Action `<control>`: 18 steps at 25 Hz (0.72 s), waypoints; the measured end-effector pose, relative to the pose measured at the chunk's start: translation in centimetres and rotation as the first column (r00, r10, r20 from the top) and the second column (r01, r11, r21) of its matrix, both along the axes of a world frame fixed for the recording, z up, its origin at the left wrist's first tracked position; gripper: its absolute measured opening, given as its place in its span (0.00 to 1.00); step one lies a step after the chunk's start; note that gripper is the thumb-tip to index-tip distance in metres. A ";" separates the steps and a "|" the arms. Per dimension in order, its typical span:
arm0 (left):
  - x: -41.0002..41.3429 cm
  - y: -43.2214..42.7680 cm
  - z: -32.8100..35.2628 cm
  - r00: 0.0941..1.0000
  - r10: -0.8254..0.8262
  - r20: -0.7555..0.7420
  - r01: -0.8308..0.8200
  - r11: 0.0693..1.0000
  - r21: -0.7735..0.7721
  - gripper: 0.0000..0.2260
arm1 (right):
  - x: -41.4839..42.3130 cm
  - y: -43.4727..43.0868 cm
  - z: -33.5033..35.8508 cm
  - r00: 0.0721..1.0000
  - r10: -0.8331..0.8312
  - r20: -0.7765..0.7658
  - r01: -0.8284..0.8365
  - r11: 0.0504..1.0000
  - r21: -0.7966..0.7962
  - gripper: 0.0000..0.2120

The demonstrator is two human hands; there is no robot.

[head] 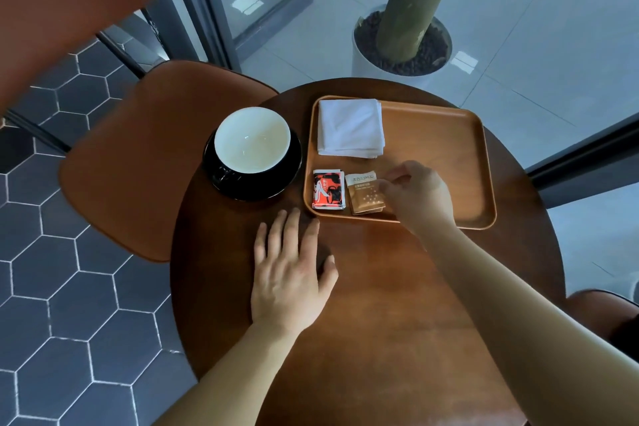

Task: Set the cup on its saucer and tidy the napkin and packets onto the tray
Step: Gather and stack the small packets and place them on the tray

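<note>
Two packets are lying side by side in the near left corner of the tray (449,149): a red packet (328,189) and a brown packet (364,194). The right hand (418,197) is reaching over the tray's near rim, its fingers (397,180) curling and seemingly pinching the brown packet's right edge. The folded napkin (351,128) is sitting in the tray's far left corner. The cup (252,140) is standing on its saucer (256,188) just left of the tray. The left hand (290,273) is resting flat on the tabletop (380,304) before the tray's near left corner, fingers straight and spread.
</note>
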State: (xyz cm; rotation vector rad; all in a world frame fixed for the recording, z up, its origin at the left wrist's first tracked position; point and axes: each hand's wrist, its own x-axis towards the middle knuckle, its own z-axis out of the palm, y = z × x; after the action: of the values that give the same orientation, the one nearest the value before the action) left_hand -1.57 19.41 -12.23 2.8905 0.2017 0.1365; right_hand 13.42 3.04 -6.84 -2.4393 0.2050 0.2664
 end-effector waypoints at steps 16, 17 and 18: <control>6.6 0.4 3.6 0.966 -0.190 0.176 0.203 0.978 -0.057 0.07 | -0.3 -0.2 -0.8 0.998 0.054 -0.008 -0.055 0.998 -0.021 0.09; 6.9 0.7 3.5 0.966 -0.197 0.167 0.209 0.976 -0.056 0.06 | -0.3 0.0 -0.9 0.999 0.047 -0.011 -0.047 0.998 -0.029 0.09; 7.1 0.9 3.5 0.967 -0.199 0.160 0.211 0.975 -0.063 0.06 | -0.3 0.2 -0.9 0.999 0.042 -0.014 -0.043 0.998 -0.035 0.09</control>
State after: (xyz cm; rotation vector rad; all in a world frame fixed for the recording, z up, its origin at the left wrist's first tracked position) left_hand 5.57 20.29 -8.72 2.7841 -0.1169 0.3035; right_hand 13.11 3.23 -7.76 -2.4794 0.1651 0.3007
